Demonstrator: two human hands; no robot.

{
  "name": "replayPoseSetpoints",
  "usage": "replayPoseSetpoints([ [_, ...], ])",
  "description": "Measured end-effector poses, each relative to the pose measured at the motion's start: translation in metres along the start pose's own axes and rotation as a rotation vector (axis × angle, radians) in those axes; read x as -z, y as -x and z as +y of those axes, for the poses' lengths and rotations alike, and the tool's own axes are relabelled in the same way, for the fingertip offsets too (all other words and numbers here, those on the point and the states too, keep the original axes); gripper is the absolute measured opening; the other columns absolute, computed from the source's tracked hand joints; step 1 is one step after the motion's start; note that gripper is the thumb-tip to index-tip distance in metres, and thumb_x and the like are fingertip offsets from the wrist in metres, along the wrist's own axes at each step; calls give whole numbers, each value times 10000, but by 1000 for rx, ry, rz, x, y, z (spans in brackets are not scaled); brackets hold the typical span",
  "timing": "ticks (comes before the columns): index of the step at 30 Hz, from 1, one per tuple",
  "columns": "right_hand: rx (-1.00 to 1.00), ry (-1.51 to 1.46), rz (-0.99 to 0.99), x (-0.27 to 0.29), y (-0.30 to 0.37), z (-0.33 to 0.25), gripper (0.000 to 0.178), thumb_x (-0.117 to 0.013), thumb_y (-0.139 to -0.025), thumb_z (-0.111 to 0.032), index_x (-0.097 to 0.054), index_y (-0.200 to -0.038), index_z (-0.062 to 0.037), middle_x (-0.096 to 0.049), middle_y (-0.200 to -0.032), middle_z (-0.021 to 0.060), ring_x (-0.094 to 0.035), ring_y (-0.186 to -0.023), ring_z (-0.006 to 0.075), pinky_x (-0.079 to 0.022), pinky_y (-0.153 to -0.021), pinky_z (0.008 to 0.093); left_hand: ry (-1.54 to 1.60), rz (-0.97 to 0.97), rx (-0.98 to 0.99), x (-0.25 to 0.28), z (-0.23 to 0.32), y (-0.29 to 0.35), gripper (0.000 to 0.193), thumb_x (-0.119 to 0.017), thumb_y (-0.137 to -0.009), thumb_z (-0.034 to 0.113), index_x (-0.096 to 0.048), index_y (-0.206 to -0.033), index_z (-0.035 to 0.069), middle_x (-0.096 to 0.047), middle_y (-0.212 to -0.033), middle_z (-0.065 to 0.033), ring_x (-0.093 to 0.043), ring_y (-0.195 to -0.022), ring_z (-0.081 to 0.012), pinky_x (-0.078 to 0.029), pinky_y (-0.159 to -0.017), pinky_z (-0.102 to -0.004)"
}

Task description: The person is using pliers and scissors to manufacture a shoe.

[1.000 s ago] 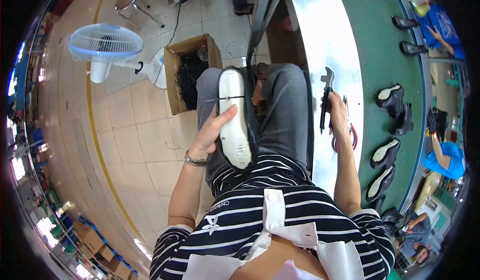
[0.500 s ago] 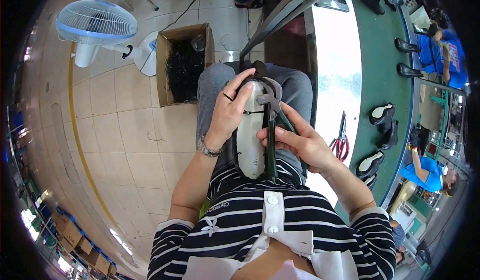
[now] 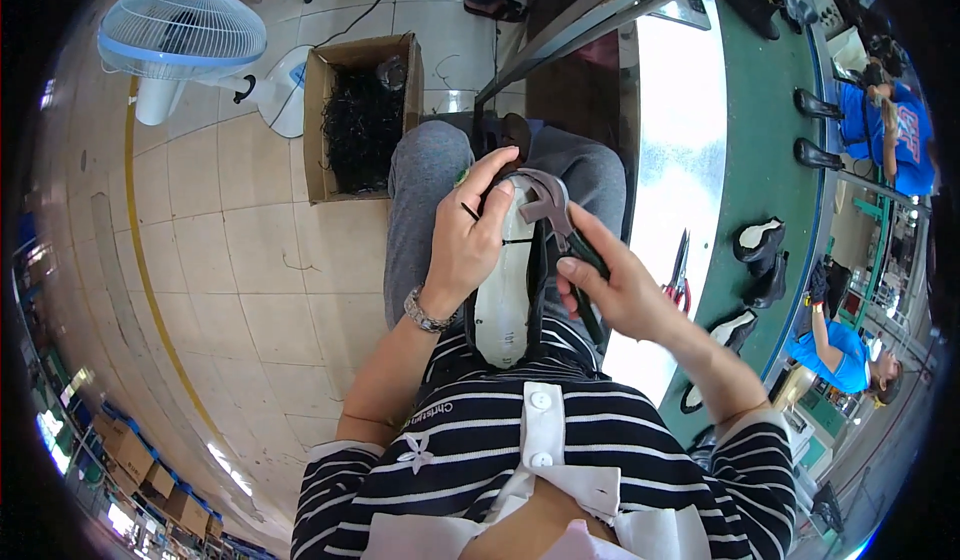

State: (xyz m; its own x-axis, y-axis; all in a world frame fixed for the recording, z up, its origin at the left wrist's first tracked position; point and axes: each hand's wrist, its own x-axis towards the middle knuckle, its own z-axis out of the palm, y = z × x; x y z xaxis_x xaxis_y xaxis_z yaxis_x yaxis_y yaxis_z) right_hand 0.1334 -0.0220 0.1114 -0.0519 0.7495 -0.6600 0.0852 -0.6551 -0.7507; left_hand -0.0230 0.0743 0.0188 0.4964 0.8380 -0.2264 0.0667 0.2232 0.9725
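A black shoe (image 3: 503, 310) lies bottom up along my lap, its pale sole board showing and a thin dark cord crossing it. My left hand (image 3: 472, 230) is closed round its far end, thumb pressed on the pale board. In my right hand (image 3: 612, 278) are lasting pliers (image 3: 549, 203) with dark green handles, my fingers wrapped round them. The curved metal jaws meet the shoe's far right rim. Whether they pinch the black upper there I cannot tell.
To the right runs a shiny metal bench (image 3: 683, 140) with red-handled scissors (image 3: 679, 278), beside a green conveyor (image 3: 770, 160) carrying black shoes. A cardboard box (image 3: 315, 150) of black scraps and a fan (image 3: 182, 32) stand left. A metal bar (image 3: 600, 20) slants ahead. People sit far right.
The pliers have turned, their jaws moving to the shoe's far right rim and their handles swinging right and closing together. My left hand keeps its hold on the shoe.
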Motion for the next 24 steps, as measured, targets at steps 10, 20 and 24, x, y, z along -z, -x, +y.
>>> replayPoseSetpoints([
  [10, 191, 181, 229, -23, 3, 32, 608, -529, -970, -103, -222, -1495, -99, -672, -794, 169, -695, -699, 232, -552, -635, 338, -111, 44, -158, 0, 5, 3, 316, -494, -900, -1, -622, -1188, -16, -615, -1253, -176, -583, -1182, -245, -438, -984, -322],
  [20, 0, 661, 28, 12, 10, -24, 594, -529, -954, -76, -265, -1484, -126, -665, -769, 162, -684, -667, 317, -531, -635, 376, 238, 28, 110, 13, -1, -5, 276, -620, -918, 102, -663, -1170, -3, -688, -1130, -82, -622, -932, -89, -475, -835, -215],
  [24, 453, 793, 283, -3, 20, -41, 666, -542, -930, -87, -215, -1508, -142, -622, -795, 221, -633, -584, 343, -492, -522, 419, 32, 8, 13, 17, 1, -6, 293, -623, -915, 123, -654, -1184, 14, -693, -1124, -91, -623, -950, -87, -478, -848, -223],
])
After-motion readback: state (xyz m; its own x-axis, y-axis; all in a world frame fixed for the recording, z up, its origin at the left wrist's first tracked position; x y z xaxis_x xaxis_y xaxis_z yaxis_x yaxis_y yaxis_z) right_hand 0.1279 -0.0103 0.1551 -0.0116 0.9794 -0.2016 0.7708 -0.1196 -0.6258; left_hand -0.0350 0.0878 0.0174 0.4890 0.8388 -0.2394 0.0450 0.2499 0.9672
